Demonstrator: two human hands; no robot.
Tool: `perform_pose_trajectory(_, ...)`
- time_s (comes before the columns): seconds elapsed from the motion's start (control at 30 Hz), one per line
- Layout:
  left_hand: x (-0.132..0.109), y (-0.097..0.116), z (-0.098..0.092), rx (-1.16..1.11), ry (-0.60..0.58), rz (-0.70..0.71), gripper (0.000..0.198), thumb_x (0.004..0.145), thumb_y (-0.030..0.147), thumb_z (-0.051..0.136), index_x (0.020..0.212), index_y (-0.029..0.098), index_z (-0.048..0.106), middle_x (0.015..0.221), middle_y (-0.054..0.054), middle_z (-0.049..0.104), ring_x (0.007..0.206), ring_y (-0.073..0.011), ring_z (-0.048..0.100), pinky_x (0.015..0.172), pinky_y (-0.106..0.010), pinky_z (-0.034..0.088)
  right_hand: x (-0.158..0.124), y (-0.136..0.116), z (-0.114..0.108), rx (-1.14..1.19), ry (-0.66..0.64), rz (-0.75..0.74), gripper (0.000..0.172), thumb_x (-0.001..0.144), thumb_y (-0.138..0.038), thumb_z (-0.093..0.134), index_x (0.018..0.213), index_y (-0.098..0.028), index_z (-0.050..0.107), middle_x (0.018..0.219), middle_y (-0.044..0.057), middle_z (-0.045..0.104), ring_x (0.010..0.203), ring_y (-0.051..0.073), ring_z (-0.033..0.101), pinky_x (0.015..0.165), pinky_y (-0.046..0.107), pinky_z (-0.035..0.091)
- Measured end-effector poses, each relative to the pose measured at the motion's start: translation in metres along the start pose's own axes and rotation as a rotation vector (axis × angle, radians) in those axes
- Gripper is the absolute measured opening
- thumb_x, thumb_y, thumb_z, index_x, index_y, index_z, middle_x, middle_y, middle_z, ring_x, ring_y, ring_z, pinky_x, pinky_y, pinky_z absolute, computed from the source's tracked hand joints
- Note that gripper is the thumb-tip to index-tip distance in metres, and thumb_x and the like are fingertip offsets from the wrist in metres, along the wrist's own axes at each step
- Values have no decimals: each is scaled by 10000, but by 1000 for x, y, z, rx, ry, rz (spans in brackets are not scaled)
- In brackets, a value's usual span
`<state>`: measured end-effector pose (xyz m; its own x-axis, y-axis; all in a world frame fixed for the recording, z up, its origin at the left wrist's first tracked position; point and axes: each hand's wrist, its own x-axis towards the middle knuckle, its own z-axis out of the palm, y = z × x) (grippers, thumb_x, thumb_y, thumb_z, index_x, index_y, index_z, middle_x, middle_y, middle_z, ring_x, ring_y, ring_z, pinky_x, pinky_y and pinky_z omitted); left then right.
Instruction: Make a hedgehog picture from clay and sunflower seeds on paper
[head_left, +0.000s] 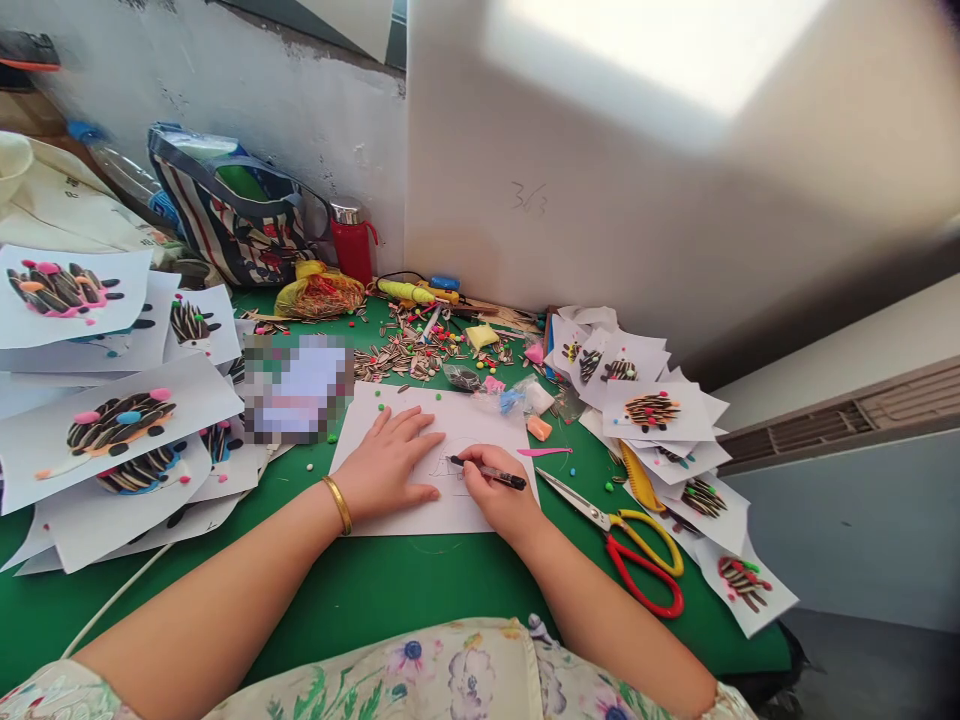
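Observation:
A white sheet of paper [405, 410] lies on the green table [390, 590] in front of me. My left hand [386, 465] lies flat on the sheet with fingers stretched out, a gold bangle [339, 503] on its wrist. My right hand [499, 495] is closed round a black pen [489, 473], whose tip touches a faint pencil-like outline on the paper. A pink sliver [544, 452] lies by the sheet's right edge.
Red-and-yellow scissors [630, 545] lie to the right. Stacks of sheets with seed-and-clay figures sit at left [112, 425] and right [660, 410]. Loose sunflower seeds [405, 350], clay bits, a red flask [352, 240] and a striped bag [232, 215] stand near the wall.

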<state>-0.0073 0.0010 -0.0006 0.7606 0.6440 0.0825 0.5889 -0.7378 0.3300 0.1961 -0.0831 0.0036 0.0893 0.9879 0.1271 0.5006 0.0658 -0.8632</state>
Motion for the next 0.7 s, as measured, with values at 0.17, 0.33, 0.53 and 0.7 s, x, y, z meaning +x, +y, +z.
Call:
perform_pose_trajectory(0.17, -1, 0, 0, -4, -6, -5, 739, 728, 538, 722, 1382, 270, 507, 1525, -110, 396, 1448, -351, 252, 1184, -600, 137, 1, 2, -1, 1, 12, 8, 171, 842, -227, 545, 918, -232, 698, 928, 22, 710, 904, 196, 645, 828, 318, 505)
perform_pose_trajectory(0.33, 0, -1, -1, 3, -14, -4, 744, 735, 545, 716, 1390, 263, 503, 1525, -115, 397, 1448, -353, 252, 1180, -606, 142, 2, 3, -2, 1, 39, 15, 179, 848, -234, 547, 937, -235, 703, 945, 24, 712, 918, 198, 645, 840, 324, 506)
perform_pose_trajectory(0.53, -1, -2, 0, -2, -3, 2, 746, 736, 550, 716, 1392, 268, 500, 1527, -116, 394, 1447, -358, 255, 1180, -607, 144, 2, 2, -1, 10, 21, -17, 182, 848, -218, 545, 943, -241, 698, 963, 18, 715, 943, 191, 644, 867, 325, 501)
perform_pose_trajectory(0.7, -1, -4, 1, -6, 2, 4, 759, 720, 555, 728, 1389, 278, 502, 1526, -110, 396, 1445, -359, 261, 1185, -601, 142, 4, 3, -1, -4, 29, -7, 179, 843, -221, 535, 916, -241, 698, 933, 19, 713, 922, 198, 644, 849, 328, 505)
